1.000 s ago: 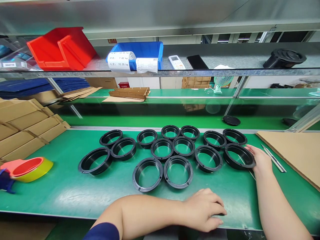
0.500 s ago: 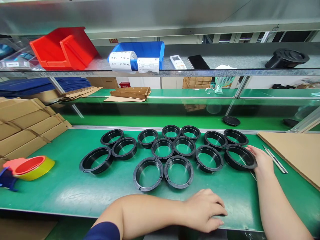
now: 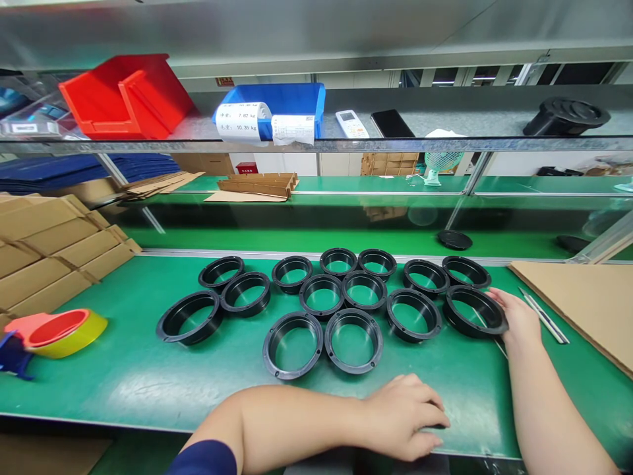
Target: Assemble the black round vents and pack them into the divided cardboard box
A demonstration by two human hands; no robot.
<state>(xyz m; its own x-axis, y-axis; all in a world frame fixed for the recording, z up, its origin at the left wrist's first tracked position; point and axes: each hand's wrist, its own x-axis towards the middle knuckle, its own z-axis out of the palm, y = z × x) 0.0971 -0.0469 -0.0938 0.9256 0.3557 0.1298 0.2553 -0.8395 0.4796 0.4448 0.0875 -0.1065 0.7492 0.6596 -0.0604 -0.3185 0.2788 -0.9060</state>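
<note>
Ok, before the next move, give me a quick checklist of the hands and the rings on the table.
1. Right hand at the rightmost front black ring: ok, it is at the ring's right side.
2. Right hand's grip secure: cannot tell, part of the hand is hidden by the ring.
3. Left hand holding nothing: cannot tell, a dark patch shows under its fingers.
4. Area beside the right hand free of loose items: not ok, thin strips lie to its right.
5. Yellow tape roll apart from the rings: ok, it is at the table's far left.
</note>
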